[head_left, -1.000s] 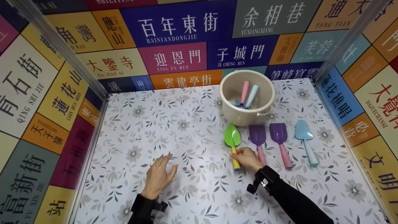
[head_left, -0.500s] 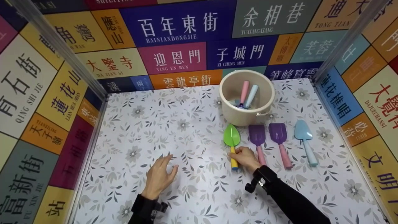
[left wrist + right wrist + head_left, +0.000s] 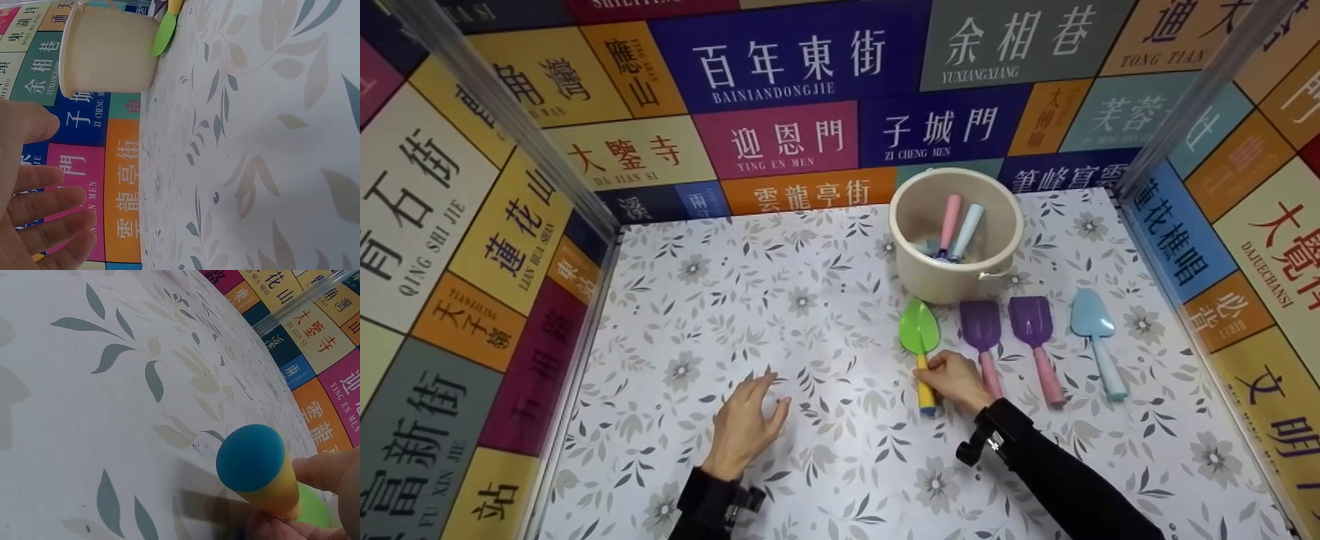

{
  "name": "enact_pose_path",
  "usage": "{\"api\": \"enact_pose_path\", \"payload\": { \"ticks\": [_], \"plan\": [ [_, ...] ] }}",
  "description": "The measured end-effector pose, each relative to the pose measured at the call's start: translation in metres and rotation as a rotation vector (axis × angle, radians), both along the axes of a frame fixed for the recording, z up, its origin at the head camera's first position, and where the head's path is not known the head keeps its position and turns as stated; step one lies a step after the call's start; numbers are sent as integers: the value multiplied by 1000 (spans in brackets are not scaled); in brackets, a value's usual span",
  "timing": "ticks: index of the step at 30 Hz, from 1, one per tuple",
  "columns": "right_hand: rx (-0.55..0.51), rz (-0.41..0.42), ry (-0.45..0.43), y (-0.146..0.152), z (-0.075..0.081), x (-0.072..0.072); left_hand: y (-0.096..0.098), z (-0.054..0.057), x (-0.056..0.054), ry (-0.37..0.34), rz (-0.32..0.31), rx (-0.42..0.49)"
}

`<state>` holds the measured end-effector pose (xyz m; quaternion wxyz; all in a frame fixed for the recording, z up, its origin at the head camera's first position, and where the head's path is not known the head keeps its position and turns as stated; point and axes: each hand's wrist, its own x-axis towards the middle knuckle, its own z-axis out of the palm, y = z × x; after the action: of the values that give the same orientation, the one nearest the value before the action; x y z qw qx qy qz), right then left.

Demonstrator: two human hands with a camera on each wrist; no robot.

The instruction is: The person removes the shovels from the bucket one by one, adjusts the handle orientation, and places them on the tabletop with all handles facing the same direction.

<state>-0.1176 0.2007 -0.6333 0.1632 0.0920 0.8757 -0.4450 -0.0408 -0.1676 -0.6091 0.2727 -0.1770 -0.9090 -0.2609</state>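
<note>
My right hand (image 3: pixel 955 379) pinches the yellow handle of a toy trowel (image 3: pixel 919 327) with a green, leaf-shaped blade. The blade points toward the bucket (image 3: pixel 934 281), its tip close by the bucket's base. In the right wrist view the handle's round blue end (image 3: pixel 251 458) faces the camera, thumb and fingers on either side of it. My left hand (image 3: pixel 741 425) holds nothing and stays over the table to the left, fingers extended and thumb apart. The left wrist view shows its loosely spread fingers (image 3: pixel 53 228).
Right of the trowel lie two purple shovels (image 3: pixel 980 324) with pink handles and a light blue trowel (image 3: pixel 1092 313). Inside the beige bucket stand a pink handle (image 3: pixel 951 221) and a light blue handle (image 3: pixel 969 229). Printed panels (image 3: pixel 776 142) wall the floral table (image 3: pixel 810 330) at back and sides.
The right hand and the trowel's handle end have shifted slightly left, then a touch back, so the trowel stands straighter. The left hand has stayed in place.
</note>
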Motion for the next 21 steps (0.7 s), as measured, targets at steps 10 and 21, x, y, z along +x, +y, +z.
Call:
{"api": "enact_pose_path", "payload": {
  "ticks": [10, 21],
  "plan": [
    [122, 143, 102, 12, 16, 5, 1, 0, 0, -11, 12, 6],
    [220, 331, 367, 41, 39, 14, 18, 4, -9, -9, -30, 3]
  ]
}}
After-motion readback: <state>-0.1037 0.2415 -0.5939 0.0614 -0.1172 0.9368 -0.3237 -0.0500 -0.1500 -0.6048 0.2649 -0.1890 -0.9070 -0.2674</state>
